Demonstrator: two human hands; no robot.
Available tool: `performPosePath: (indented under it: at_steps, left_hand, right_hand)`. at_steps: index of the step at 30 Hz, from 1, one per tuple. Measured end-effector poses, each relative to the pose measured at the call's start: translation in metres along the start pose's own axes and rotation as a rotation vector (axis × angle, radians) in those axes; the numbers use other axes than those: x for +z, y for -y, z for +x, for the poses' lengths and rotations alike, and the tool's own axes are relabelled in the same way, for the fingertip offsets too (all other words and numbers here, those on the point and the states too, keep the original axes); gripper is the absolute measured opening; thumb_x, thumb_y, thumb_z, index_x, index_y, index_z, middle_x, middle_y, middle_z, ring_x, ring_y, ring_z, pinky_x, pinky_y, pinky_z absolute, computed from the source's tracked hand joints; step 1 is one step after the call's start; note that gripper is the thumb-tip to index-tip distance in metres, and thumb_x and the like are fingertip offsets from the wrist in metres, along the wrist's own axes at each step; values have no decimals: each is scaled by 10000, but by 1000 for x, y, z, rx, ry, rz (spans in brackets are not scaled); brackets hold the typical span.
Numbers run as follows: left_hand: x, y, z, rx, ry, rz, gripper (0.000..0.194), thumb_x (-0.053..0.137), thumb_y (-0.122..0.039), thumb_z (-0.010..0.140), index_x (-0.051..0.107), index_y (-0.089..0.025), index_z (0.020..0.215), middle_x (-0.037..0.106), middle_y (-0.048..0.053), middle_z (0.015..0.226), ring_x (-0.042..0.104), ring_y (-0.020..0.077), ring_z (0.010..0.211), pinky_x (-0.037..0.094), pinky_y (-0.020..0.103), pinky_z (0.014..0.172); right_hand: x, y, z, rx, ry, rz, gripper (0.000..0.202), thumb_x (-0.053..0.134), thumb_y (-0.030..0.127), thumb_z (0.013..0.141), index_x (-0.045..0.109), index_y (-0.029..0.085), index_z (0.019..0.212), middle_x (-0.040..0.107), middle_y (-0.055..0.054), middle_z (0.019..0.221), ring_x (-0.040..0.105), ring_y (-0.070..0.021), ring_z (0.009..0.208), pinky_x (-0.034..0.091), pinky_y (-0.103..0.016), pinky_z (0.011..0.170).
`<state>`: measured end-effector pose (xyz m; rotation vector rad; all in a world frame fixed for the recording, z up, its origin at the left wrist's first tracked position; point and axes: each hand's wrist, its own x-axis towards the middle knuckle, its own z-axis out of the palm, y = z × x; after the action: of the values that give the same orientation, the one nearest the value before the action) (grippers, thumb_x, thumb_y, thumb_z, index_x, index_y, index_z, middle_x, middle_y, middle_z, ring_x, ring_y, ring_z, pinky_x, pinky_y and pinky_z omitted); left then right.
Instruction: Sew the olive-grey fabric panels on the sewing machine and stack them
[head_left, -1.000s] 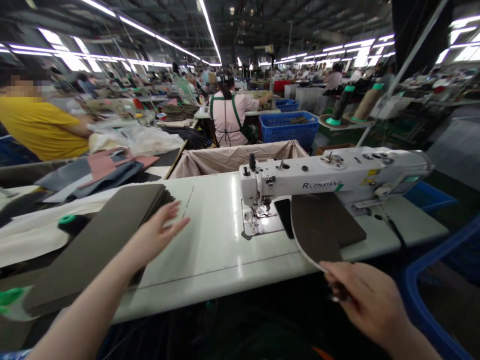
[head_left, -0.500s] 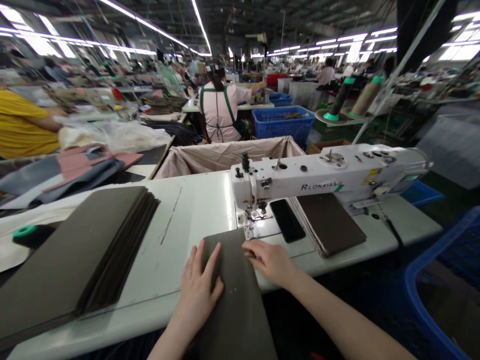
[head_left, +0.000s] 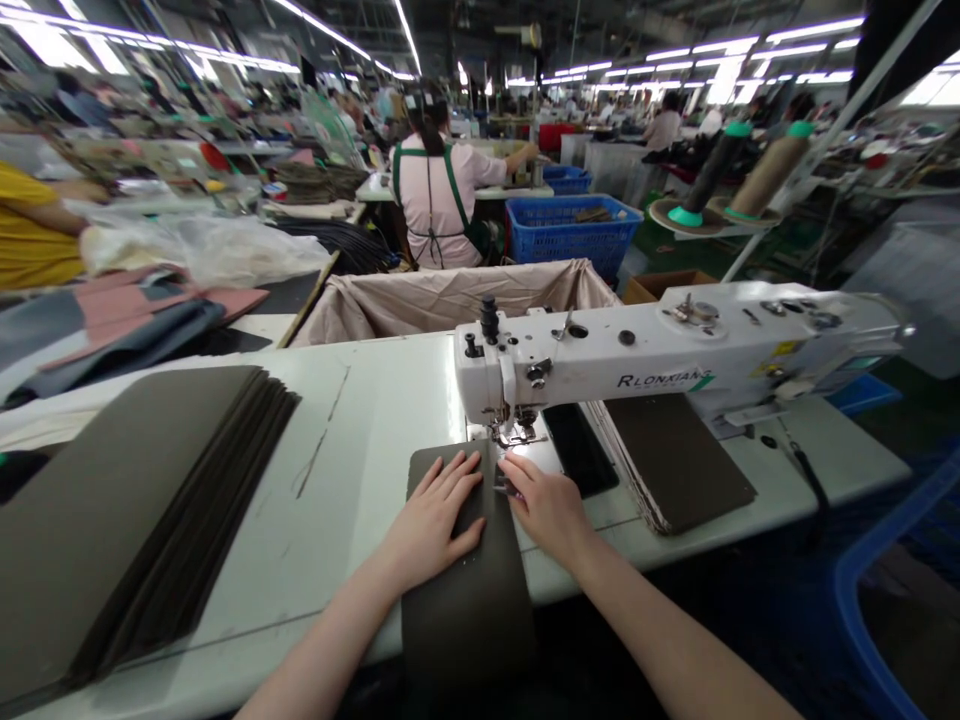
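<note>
A dark olive-grey panel (head_left: 469, 610) lies over the table's front edge, its far end close to the needle area of a white sewing machine (head_left: 592, 350). My left hand (head_left: 439, 515) rests flat on the panel with the fingers spread. At the panel's right edge is my right hand (head_left: 544, 505), its fingers curled round a small metal tool (head_left: 506, 487) that is mostly hidden. Just beyond it, a black phone (head_left: 581, 450) lies partly under the machine arm.
A thick stack of dark panels (head_left: 172, 430) is on the left, a smaller stack (head_left: 679, 460) on the right. Behind the table stand a cloth-lined bin (head_left: 450, 300), a blue basket (head_left: 574, 235) and a seated person (head_left: 435, 200). Thread cones (head_left: 716, 180) stand at the right.
My left hand has moved right across the panel and lies flatter. The panel's far end is nearer the needle area. My right hand has shifted slightly, and the camera view has shifted.
</note>
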<state>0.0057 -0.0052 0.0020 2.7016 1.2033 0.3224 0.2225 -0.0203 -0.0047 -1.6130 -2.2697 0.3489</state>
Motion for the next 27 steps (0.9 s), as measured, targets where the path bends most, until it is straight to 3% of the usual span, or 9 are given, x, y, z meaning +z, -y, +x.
performPosePath:
  at_steps: [7, 27]
  left_hand:
    - [8, -8, 9, -43, -20, -14, 560, 489, -413, 920, 376, -226, 1435, 305, 67, 1549, 234, 260, 1440, 145, 499, 1189]
    - [7, -5, 10, -52, -43, -55, 558, 540, -387, 880, 425, -240, 1406, 333, 51, 1537, 260, 280, 1430, 149, 499, 1189]
  right_hand:
    - [2, -1, 2, 4, 23, 8, 503, 452, 208, 910, 427, 260, 1409, 452, -37, 1463, 599, -209, 1119, 495, -333, 894]
    - [4, -3, 5, 5, 28, 12, 501, 453, 219, 912, 431, 264, 1411, 449, -32, 1466, 600, -211, 1111, 488, -333, 922]
